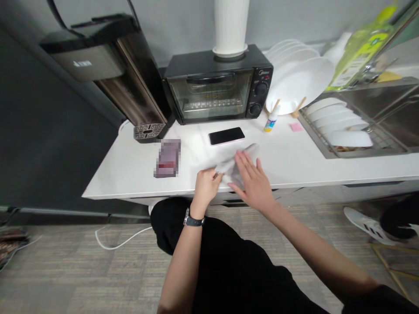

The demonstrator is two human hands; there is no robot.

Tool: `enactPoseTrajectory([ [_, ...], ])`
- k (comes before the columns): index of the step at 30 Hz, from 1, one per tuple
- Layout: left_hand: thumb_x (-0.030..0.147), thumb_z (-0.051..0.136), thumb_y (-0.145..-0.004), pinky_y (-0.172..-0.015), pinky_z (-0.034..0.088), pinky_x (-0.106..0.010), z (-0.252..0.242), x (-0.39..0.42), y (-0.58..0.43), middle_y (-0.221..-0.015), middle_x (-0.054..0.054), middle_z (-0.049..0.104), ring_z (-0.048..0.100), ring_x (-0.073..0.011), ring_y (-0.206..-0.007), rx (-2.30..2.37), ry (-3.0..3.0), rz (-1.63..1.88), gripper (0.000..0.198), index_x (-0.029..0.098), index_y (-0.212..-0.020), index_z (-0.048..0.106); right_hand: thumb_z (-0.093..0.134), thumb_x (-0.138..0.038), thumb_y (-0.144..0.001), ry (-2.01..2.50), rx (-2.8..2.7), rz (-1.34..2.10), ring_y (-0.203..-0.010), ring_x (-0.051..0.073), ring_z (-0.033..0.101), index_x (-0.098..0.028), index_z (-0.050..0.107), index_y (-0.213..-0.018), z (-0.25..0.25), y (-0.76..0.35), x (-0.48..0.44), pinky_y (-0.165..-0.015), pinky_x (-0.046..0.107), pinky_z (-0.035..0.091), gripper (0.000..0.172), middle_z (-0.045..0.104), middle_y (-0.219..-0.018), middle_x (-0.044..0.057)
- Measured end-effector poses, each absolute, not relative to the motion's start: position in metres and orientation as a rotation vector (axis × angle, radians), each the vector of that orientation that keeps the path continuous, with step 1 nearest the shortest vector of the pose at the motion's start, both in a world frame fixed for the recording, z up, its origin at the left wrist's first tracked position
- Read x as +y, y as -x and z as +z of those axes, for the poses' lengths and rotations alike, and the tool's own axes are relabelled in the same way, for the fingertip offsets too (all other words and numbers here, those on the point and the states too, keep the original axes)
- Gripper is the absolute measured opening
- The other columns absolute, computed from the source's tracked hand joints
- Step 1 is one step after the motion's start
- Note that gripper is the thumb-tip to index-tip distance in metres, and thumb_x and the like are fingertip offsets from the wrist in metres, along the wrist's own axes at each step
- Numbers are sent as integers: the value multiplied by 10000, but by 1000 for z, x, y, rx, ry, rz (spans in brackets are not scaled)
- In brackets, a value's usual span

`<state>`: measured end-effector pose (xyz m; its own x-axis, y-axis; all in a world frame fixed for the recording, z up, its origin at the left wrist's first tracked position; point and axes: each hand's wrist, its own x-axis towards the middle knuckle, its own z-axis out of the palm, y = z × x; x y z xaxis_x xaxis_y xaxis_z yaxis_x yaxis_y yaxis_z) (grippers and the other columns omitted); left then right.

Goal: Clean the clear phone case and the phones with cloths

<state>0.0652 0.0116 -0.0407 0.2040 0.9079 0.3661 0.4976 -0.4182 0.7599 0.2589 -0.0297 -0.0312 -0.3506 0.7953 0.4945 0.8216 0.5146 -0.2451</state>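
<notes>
White surface [124,174]: runs left to right across the scene, its near edge just in front of the person
Drinks machine [140,83]: tall and dark, at the left
Oven [209,87]: black, glass door shut, to the right of the drinks machine; a white pot [231,28] stands on top
Sink [321,146]: metal, at the right, with a row of white dishes [337,120] in it
Plates [306,76]: white, standing on edge just right of the oven
Soap bottle [363,52]: yellow-green, at the far right, behind the sink
Right hand [255,183]: laid flat over the cloth [227,167], fingers stretched, the thumb spread to the left
Left hand [206,185]: fingers curled, pinching the left edge of the cloth; a watch [194,220] on the wrist
Cloth: pale grey, crumpled and blurred, on the surface towards its near edge
Purple item [168,159]: pixelated, left of the left hand
Phone [227,136]: dark screen up, just beyond the cloth
Small bottle [271,119]: upright, right of the phone
Pink note [296,127]: flat, between small bottle and sink
</notes>
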Motion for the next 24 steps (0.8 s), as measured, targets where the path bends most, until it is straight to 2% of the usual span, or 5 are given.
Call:
enactPoseTrajectory([
  [4,195,601,-989,-823,607,-296,-39,10,-66,-912,-49,835,789,-212,-835,1248,-1993,1141,212,197,-949,809,452,-638,-1065,1367,-2126,-56,-1663,380,197,-168,-43,-1741,-32,-261,-28,-1280,697,285,961,255,-1776,184],
  [9,129,638,-902,-695,579,-265,-41,13,-63,-718,-35,782,723,-185,-645,1260,-2004,1127,208,190,-728,734,456,-623,-1072,1097,-2367,-28,-1642,323,292,-191,-25,-1745,-31,-254,-30,-1321,615,268,933,375,-1736,148],
  [14,235,613,-1009,-851,609,-318,-37,9,-66,-1011,-60,847,795,-225,-892,1243,-1970,1132,206,209,-976,815,424,-594,-1086,1389,-2079,-68,-1651,368,251,-193,26,-1749,-28,-269,-17,-1296,692,251,871,332,-1754,164],
  [20,62,631,-887,-725,581,-282,-40,10,-64,-751,-54,793,737,-196,-691,1323,-2017,1118,213,174,-750,749,443,-637,-1071,1063,-2424,-9,-1645,314,284,-192,-40,-1742,-28,-258,-30,-1330,596,254,939,350,-1746,137],
  [24,233,642,-998,-823,609,-297,-38,9,-66,-940,-53,843,794,-219,-865,1294,-1986,1125,191,201,-939,820,427,-584,-1093,1373,-2142,-83,-1655,346,243,-194,-19,-1744,-28,-272,-18,-1310,666,244,881,296,-1765,153],
])
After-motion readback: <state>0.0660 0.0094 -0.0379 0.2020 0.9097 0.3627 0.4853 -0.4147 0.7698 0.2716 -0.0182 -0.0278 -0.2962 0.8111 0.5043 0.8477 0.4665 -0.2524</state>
